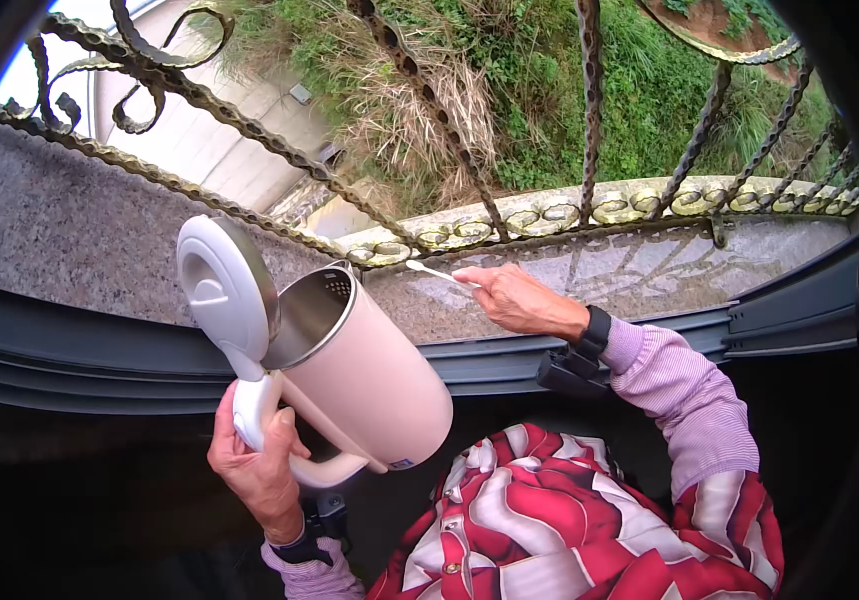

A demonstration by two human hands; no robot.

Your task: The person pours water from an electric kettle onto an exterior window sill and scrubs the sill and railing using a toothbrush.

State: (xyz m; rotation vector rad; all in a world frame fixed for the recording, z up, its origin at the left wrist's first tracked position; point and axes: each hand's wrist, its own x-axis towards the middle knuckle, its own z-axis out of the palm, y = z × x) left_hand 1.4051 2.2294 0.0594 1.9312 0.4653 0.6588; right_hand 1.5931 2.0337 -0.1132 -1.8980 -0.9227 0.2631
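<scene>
Head view, open kettle point(370, 385), pinched swab point(435, 272)

Tilted kettle point(375, 375) (open), likely swab point(437, 273).

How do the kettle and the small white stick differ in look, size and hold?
The kettle is bulky and mostly pale pink; the white stick is thin and far smaller. The kettle is gripped by its handle in the left hand, while the stick is held by the right hand's fingers. Both are held.
</scene>
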